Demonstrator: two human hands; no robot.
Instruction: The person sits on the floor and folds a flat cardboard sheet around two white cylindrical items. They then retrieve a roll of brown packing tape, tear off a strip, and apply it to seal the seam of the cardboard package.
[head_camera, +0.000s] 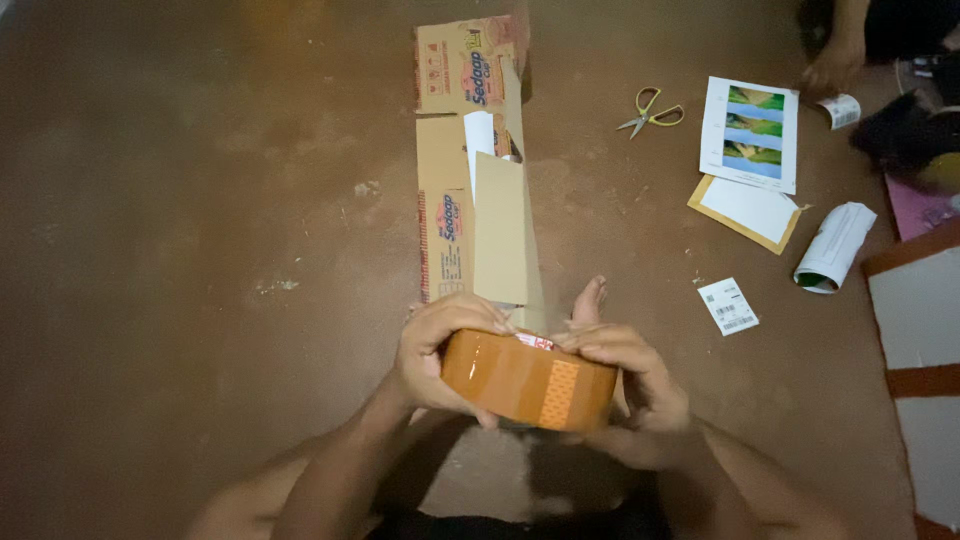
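A thick roll of brown packing tape (528, 382) is held between both my hands low in the middle of the view. My left hand (436, 352) grips its left side, fingers curled over the top edge. My right hand (628, 378) wraps the right side, with the thumb and fingertips at the roll's upper rim. Just beyond the roll, a flattened cardboard box (470, 170) lies lengthwise on the brown floor, with a loose plain flap (499, 230) on top. My bare foot (588, 300) rests against the box's near end.
Yellow-handled scissors (652, 112) lie on the floor at the upper right. Next to them are a printed photo sheet (750, 132), a cardboard-backed white sheet (746, 210), a rolled paper (834, 248) and a small label (728, 306). Another person's hand (832, 62) is in the far right corner.
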